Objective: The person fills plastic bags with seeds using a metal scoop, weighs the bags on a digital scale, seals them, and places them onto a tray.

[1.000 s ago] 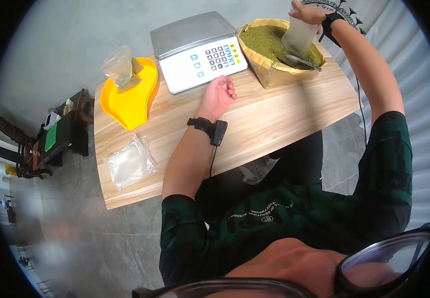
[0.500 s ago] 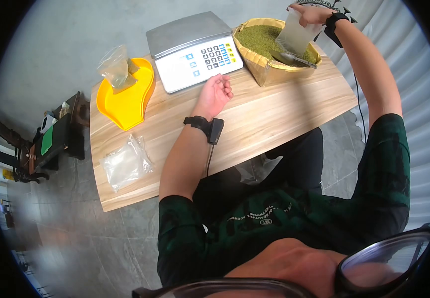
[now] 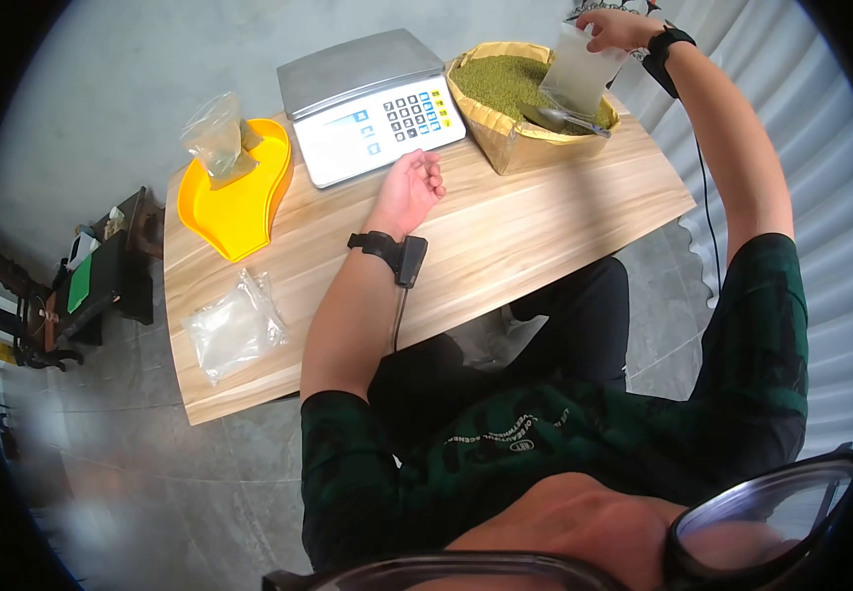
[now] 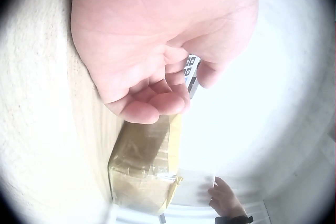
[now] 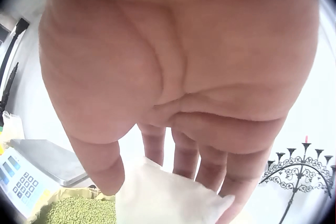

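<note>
My right hand pinches the top of a translucent plastic bag between thumb and fingers, as the right wrist view also shows. The bag hangs over the right side of an open brown sack of mung beans. On the beans, its handle across the sack's front rim, lies a metal scoop, partly overlapped by the bag. My left hand rests on the table just in front of the digital scale. Its fingers are loosely curled and hold nothing, palm turned up.
A yellow tray stands left of the scale with a filled clear bag on it. Flat plastic bags lie at the front left of the wooden table. Behind the sack is a black metal candelabra.
My right hand and the bag have moved slightly rightward relative to the sack, and more of the bag shows. The left hand stays in place; the whole head view has shifted a little.
</note>
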The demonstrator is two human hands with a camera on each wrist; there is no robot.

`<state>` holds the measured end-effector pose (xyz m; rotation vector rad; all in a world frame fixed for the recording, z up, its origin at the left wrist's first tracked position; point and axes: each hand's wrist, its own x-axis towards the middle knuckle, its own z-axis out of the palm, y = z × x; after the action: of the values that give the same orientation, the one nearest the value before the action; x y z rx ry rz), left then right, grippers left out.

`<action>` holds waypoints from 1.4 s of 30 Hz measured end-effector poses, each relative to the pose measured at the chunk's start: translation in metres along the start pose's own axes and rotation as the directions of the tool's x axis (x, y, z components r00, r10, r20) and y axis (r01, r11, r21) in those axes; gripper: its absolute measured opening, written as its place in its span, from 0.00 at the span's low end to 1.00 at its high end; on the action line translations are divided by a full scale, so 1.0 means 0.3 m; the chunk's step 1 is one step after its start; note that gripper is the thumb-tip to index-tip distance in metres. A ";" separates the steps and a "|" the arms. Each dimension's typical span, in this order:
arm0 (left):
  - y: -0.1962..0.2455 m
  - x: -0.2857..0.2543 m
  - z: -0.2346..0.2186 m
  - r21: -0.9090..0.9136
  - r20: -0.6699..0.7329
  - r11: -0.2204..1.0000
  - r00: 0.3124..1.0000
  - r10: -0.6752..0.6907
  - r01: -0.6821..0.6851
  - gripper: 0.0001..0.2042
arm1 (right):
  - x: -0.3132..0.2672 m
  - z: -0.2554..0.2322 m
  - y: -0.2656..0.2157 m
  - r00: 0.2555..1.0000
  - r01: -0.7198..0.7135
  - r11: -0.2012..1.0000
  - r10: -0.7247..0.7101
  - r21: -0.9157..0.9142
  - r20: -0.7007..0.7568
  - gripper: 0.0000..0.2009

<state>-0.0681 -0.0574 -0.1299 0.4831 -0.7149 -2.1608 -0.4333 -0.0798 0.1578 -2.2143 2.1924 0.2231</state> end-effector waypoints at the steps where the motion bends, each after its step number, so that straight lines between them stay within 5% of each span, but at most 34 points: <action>1: 0.000 -0.001 0.001 0.001 -0.003 1.000 1.000 0.003 -0.003 0.13 | 0.003 0.003 0.012 1.000 0.011 1.000 -0.010 0.013 -0.025 0.27; 9: 0.001 0.001 -0.006 0.013 0.003 1.000 1.000 0.007 -0.007 0.13 | -0.044 -0.045 -0.019 0.993 -0.023 0.997 0.032 0.080 -0.111 0.22; 11: 0.000 0.000 -0.006 0.016 0.002 1.000 1.000 0.010 -0.011 0.13 | -0.058 -0.072 -0.038 0.965 -0.057 0.998 0.052 -0.010 -0.258 0.21; 12: 0.000 0.000 -0.006 0.016 0.003 1.000 1.000 0.005 -0.006 0.13 | -0.044 -0.073 -0.013 0.962 0.003 0.980 0.051 0.197 -0.270 0.21; 13: 0.000 0.000 -0.005 0.016 0.004 1.000 1.000 0.000 0.000 0.13 | -0.035 -0.066 -0.006 0.962 0.002 0.981 0.052 0.196 -0.268 0.21; 15: 0.006 0.001 -0.006 0.018 0.005 1.000 1.000 0.006 -0.006 0.13 | -0.037 -0.050 -0.010 0.906 0.019 0.996 0.019 0.086 -0.422 0.21; 19: 0.003 0.001 -0.006 0.009 0.000 1.000 1.000 -0.009 0.009 0.12 | -0.006 0.033 -0.015 0.879 0.156 0.988 -0.136 0.006 -0.457 0.20; 21: 0.004 -0.003 -0.006 -0.001 0.007 1.000 1.000 0.005 -0.005 0.12 | -0.040 0.009 -0.083 0.818 0.023 0.979 0.098 0.203 -0.567 0.20; 23: -0.006 -0.009 -0.010 -0.012 0.017 1.000 1.000 0.000 0.000 0.12 | -0.015 0.028 -0.062 0.819 0.065 0.957 0.110 0.282 -0.564 0.20; 26: 0.002 -0.002 -0.011 0.022 0.018 1.000 1.000 0.021 -0.022 0.13 | -0.006 0.091 -0.068 0.790 0.173 0.978 -0.068 0.115 -0.610 0.18; 29: 0.010 -0.010 -0.005 -0.001 0.026 1.000 1.000 0.003 -0.003 0.13 | -0.042 0.076 -0.119 0.742 0.189 0.966 -0.021 0.179 -0.670 0.17; 32: 0.009 -0.040 0.025 0.026 0.073 1.000 0.997 0.013 -0.015 0.15 | -0.088 0.045 -0.180 0.710 0.255 0.944 -0.036 0.210 -0.703 0.16; 34: -0.007 -0.054 0.051 0.094 0.250 0.995 0.967 -0.056 0.034 0.15 | -0.149 0.025 -0.245 0.693 0.292 0.930 -0.046 0.223 -0.719 0.15; 35: -0.026 -0.060 0.064 0.096 0.241 0.995 0.969 -0.050 0.027 0.15 | -0.187 0.020 -0.279 0.709 0.350 0.883 -0.033 0.311 -0.705 0.15; 37: -0.078 -0.071 0.093 0.541 0.376 0.827 0.923 -0.076 -0.153 0.20 | -0.210 0.054 -0.301 0.724 0.416 0.818 -0.033 0.398 -0.689 0.14; 39: -0.135 -0.083 0.146 0.560 0.380 0.809 0.923 -0.059 -0.179 0.25 | -0.195 0.140 -0.312 0.671 0.648 0.454 0.038 0.611 -0.740 0.14; 40: -0.156 -0.088 0.169 0.574 0.393 0.794 0.918 -0.052 -0.201 0.30 | -0.202 0.168 -0.327 0.672 0.660 0.433 0.027 0.615 -0.740 0.14; 42: -0.183 -0.102 0.198 0.492 0.402 0.829 0.914 0.055 -0.266 0.34 | -0.272 0.234 -0.398 0.715 0.666 0.190 0.115 0.721 -0.690 0.19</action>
<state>-0.1132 0.0151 -0.1160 0.2720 -1.5477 -1.8823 -0.3210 0.0108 0.0869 -1.8016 1.1005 -1.6704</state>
